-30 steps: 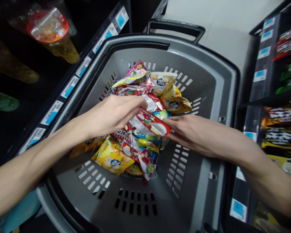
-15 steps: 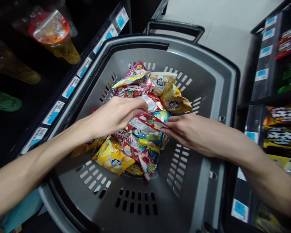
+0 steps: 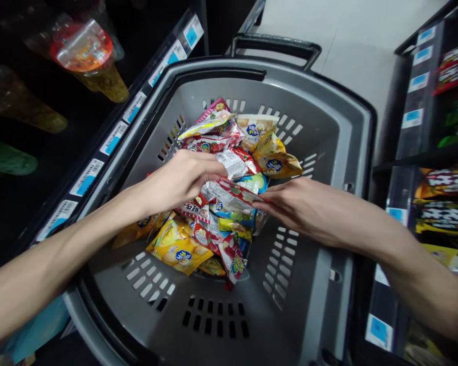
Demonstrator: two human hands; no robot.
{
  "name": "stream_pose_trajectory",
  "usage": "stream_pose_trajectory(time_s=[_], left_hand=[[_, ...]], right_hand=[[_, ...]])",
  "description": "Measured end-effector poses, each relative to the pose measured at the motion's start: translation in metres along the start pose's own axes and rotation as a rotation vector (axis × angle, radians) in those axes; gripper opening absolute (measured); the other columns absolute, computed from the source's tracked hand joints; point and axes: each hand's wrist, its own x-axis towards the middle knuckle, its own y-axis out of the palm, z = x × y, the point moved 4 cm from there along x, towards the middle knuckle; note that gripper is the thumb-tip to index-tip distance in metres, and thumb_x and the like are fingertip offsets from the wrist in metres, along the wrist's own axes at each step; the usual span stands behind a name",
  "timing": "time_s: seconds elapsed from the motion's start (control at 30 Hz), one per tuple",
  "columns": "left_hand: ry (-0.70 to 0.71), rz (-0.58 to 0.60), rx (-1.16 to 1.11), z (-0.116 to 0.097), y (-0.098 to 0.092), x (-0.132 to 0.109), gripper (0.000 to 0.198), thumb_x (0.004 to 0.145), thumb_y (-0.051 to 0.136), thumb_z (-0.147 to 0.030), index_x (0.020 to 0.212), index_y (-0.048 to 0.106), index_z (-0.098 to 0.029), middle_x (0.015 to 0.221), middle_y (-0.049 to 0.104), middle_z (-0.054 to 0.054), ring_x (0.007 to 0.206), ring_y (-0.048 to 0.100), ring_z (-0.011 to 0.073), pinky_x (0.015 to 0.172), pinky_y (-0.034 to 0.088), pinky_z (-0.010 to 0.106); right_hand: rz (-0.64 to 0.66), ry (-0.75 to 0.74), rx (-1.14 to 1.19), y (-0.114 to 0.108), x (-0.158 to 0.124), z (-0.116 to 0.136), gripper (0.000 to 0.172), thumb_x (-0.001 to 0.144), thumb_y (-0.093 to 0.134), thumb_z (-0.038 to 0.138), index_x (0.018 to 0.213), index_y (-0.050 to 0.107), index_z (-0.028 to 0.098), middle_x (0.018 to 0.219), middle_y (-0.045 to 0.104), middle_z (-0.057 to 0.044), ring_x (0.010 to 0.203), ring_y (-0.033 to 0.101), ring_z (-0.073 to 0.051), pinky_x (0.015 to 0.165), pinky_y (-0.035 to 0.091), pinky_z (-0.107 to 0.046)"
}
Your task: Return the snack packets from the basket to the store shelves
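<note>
Head view: left hand [image 3: 177, 180] and right hand [image 3: 297, 206] pinch opposite ends of a red snack packet [image 3: 229, 193], lifting it clear of the heap in the grey basket [image 3: 328, 122].

Basket [image 3: 320, 127]: grey, black handle, slotted walls.
Held snack packet [image 3: 229, 193]: red and white, fruit print.
Front packet [image 3: 177, 249]: yellow, blue logo.
Far packet [image 3: 277, 162]: orange-yellow, blue logo.
Shelf price tags [image 3: 112, 138]: white with blue squares.
</note>
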Motion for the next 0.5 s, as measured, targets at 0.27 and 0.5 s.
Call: stream_pose_trajectory(time_s=[0.27, 0.5], left_hand=[[-0.056, -0.074, -0.103, -0.004, -0.010, 0.002, 0.036, 0.067, 0.040, -0.003, 0.086, 0.067, -0.017, 0.095, 0.067, 0.006, 0.089, 0.064, 0.0195, 0.084, 0.054, 0.036], [0.120, -0.038, -0.512, -0.021, -0.007, 0.004, 0.024, 0.075, 0.040, 0.000, 0.066, 0.052, -0.018, 0.093, 0.069, 0.007, 0.089, 0.066, 0.0178, 0.084, 0.058, 0.035]], right_hand=[[-0.066, 0.058, -0.004, 0.003, -0.003, -0.004, 0.049, 0.111, 0.041, 0.050, 0.139, 0.061, 0.016, 0.104, 0.076, -0.013, 0.074, 0.071, -0.022, 0.066, 0.049, -0.032], [-0.149, 0.023, -0.004, 0.001, -0.005, -0.004, 0.073, 0.105, 0.048, 0.063, 0.160, 0.039, 0.016, 0.138, 0.065, -0.019, 0.090, 0.074, -0.028, 0.071, 0.055, -0.036]])
